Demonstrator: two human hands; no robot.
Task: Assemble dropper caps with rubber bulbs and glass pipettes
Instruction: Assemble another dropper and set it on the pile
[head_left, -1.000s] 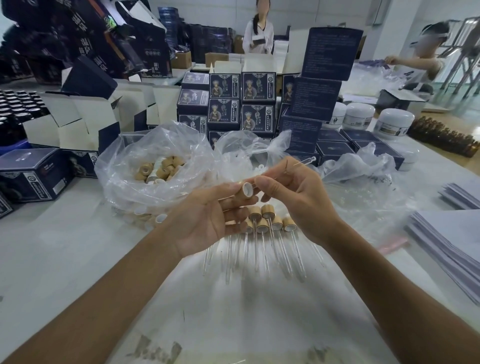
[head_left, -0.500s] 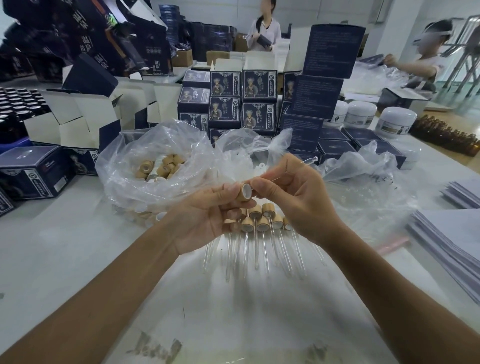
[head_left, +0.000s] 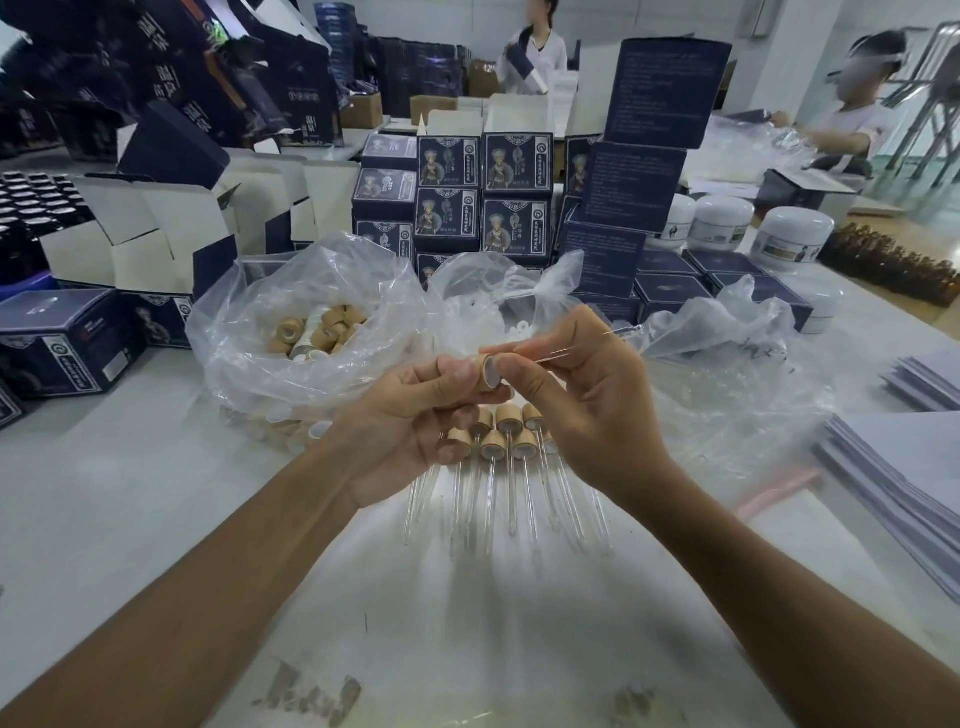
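While the left hand (head_left: 415, 415) pinches a tan dropper cap (head_left: 488, 372) between thumb and fingers, its open whitish mouth turned toward the right, the right hand (head_left: 587, 400) pinches a thin glass pipette (head_left: 597, 340) between thumb and forefinger, one end right at the cap's mouth; whether it has entered the cap cannot be told. The pipette slants up and to the right past the right hand's knuckles.

Below both hands, on the white table (head_left: 130, 509), lies a cluster of finished droppers (head_left: 506, 447), tan caps at the far end and glass tubes pointing toward the viewer, side by side and touching.

Behind the left hand a clear plastic bag (head_left: 311, 332) holds loose tan caps (head_left: 322, 330); a second clear bag (head_left: 498, 291) stands just beside it, and a crumpled one (head_left: 727, 364) spreads out behind the right hand.

Further back stand stacked navy boxes (head_left: 483, 192) printed with a figure in a headdress and a column of Chinese characters too small to read. A tall navy box (head_left: 665, 93) shows rows of fine print, illegible. White jars (head_left: 792, 236) carry labels that cannot be read, and brown bottles (head_left: 893, 265) lie beside them. Large pale characters run down dark cartons (head_left: 171, 78) at upper left. Grey sheets (head_left: 909, 467) are stacked at the right edge.
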